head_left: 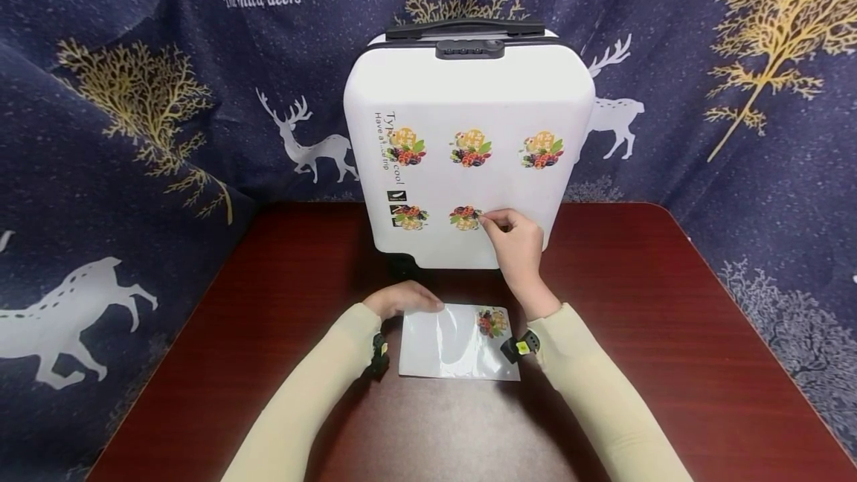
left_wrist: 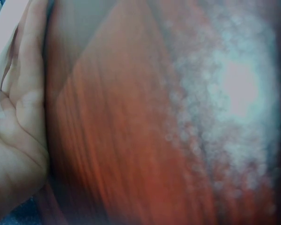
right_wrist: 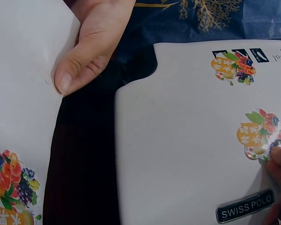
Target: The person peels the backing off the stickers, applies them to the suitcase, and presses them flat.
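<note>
A white suitcase stands upright at the back of the dark red table. Several fruit stickers are on its front. My right hand pinches the right edge of the lower middle fruit sticker, which lies against the shell; in the right wrist view a fingertip covers that sticker's lower corner. A glossy sticker sheet lies flat in front of the suitcase with one fruit sticker left on it. My left hand rests on the sheet's top left corner, thumb flat on the paper.
A dark blue cloth with white deer and gold trees hangs behind and drapes both sides of the table. The suitcase has a black handle and lock on top and a SWISS POLO badge. The left wrist view is blurred wood.
</note>
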Available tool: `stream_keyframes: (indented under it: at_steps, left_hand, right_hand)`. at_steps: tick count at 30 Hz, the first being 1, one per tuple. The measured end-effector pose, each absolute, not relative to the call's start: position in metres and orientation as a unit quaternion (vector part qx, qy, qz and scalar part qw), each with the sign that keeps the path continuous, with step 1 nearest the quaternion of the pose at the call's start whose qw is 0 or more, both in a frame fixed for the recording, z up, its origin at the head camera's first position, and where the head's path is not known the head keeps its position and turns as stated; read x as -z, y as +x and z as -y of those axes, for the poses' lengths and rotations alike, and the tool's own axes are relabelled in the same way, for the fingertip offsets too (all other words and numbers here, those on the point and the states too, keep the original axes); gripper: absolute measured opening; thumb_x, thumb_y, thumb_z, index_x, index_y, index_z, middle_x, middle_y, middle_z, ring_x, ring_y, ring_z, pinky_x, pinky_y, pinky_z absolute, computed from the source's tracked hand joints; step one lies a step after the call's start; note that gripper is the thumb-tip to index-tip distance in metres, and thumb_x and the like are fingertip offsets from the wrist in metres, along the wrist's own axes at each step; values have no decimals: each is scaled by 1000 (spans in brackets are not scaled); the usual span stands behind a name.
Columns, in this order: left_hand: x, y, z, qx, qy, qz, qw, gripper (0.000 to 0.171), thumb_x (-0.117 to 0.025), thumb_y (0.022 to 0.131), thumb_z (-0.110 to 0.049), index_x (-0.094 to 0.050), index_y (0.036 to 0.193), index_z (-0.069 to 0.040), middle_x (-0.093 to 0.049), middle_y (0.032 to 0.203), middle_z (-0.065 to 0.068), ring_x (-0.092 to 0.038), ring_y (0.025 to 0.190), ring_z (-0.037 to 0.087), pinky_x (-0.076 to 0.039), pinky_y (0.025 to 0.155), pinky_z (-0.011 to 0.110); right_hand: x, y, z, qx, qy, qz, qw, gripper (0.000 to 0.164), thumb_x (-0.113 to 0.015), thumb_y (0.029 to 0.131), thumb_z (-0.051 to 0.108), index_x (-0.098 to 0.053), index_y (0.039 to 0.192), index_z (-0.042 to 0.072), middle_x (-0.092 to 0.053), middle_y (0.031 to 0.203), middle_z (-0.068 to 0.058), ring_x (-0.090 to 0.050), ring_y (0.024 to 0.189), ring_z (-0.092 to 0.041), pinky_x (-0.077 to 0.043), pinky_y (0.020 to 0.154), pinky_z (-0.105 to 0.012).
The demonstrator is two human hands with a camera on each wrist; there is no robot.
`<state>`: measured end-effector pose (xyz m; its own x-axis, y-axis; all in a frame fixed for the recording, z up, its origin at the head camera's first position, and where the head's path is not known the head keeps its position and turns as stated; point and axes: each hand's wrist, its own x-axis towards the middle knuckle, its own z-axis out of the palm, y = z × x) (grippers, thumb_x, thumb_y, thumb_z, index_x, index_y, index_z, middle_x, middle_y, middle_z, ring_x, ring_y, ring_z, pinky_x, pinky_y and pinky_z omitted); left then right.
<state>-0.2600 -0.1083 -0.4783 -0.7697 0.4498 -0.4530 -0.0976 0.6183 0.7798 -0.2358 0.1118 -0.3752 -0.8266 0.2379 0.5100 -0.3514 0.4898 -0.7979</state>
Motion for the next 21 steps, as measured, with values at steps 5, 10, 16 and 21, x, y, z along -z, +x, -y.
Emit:
stream_keyframes:
  at_steps: [5, 10, 16, 21]
  left_hand:
    - [478, -259, 109, -429, 101, -837, 325, 38, -70, 96, -26, -72, 122, 1, -75, 115, 15, -67, 93, 15, -58, 90, 34]
    - [478, -259, 109, -429, 100, -839, 321, 37, -70, 95, -26, -73, 122, 0, -75, 117, 14, -66, 95, 14, -58, 92, 34]
    - [476, -257, 109, -423, 98, -842, 320, 37, -70, 95, -27, -73, 121, -1, -75, 117, 14, -66, 97, 15, -57, 94, 36]
    - [476, -256, 109, -419, 100, -845, 318, 38, -70, 95, -28, -73, 121, -1, -74, 119, 13, -67, 100, 17, -57, 96, 38]
  right_hand:
    - [376, -236, -111, -509, 33, 808, 295, 16, -77, 91, 18, -80, 93, 3, -78, 86, -17, -48, 60, -8, -35, 56, -19]
    - [376, -236, -111, -507, 30, 809, 296, 17, -77, 92, 19, -80, 93, 3, -78, 85, -17, -48, 60, -9, -35, 55, -20]
    - [377, -235, -110, -504, 23, 810, 298, 16, -78, 91, 19, -79, 93, 3, -78, 85, -17, -50, 62, -9, -35, 57, -19]
    - [376, -235, -109, -508, 22, 807, 300, 15, -77, 91, 19, -79, 92, 4, -77, 84, -17, -50, 62, -10, -35, 56, -19]
